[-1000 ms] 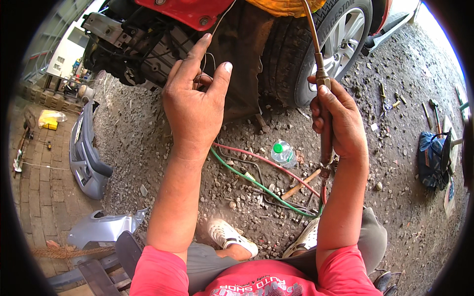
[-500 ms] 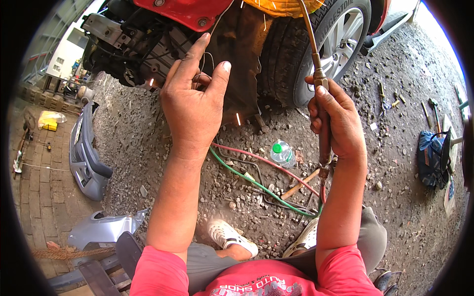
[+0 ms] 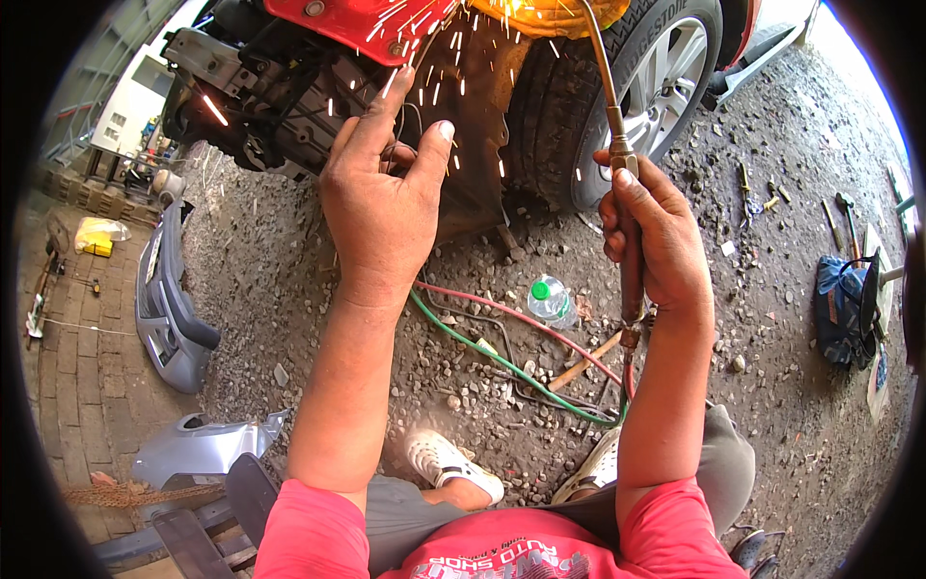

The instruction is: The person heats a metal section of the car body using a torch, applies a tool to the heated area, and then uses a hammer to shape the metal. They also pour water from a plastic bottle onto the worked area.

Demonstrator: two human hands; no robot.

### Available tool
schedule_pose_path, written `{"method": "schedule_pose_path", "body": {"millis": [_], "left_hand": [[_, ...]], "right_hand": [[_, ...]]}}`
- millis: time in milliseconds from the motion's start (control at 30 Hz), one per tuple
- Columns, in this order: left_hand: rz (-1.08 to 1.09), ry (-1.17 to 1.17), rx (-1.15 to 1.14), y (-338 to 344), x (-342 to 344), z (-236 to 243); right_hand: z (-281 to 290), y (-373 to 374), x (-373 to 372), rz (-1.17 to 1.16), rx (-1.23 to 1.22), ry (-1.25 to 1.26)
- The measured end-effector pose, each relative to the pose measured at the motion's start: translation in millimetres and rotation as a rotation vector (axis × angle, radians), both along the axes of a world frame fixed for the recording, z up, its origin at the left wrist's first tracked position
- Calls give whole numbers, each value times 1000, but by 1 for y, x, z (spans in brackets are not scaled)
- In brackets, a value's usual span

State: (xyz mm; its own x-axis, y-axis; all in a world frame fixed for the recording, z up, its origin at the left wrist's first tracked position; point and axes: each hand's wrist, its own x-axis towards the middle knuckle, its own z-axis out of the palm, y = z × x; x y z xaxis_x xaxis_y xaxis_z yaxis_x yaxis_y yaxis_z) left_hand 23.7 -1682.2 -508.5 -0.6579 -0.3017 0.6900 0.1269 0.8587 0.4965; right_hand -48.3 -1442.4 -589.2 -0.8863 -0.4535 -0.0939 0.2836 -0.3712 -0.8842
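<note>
Hot work at the far red panel (image 3: 352,24) seems to be the step in hand, since sparks (image 3: 453,68) spray around its edge and past the left hand (image 3: 376,198). The next move probably calls for a steady right wrist and left fingers clear of the heat. The torch (image 3: 631,261) is right of centre in the right hand (image 3: 661,227), whose fingers and thumb curl round its handle. Its long axis runs near to far, leaning slightly left at the far end; the slim neck points away from the person and bends left (the very tip is out of view). The left hand is loosely spread: index finger stretched towards the panel, thumb apart, other fingers curled. A thin wire (image 3: 420,118) loops beside them, though I cannot tell how firmly they pinch it.
</note>
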Motion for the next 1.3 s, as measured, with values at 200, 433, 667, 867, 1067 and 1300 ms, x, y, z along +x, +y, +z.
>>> {"method": "schedule_pose_path", "body": {"millis": [200,433,667,867,1067,1300], "left_hand": [[2,8,35,-3,15,-2],[45,-53,93,-3,34,-9],[22,-55,91,3,35,-4],[-6,-35,105,6,33,-3],[0,-32,45,9,21,2],[24,-16,-6,9,7,6]], "right_hand": [[6,0,4,-19,74,-6],[2,-1,9,61,110,-3],[1,3,10,94,110,6],[4,3,11,58,39,-23],[3,7,7,37,-1,-19],[4,-1,6,-11,-4,-53]]}}
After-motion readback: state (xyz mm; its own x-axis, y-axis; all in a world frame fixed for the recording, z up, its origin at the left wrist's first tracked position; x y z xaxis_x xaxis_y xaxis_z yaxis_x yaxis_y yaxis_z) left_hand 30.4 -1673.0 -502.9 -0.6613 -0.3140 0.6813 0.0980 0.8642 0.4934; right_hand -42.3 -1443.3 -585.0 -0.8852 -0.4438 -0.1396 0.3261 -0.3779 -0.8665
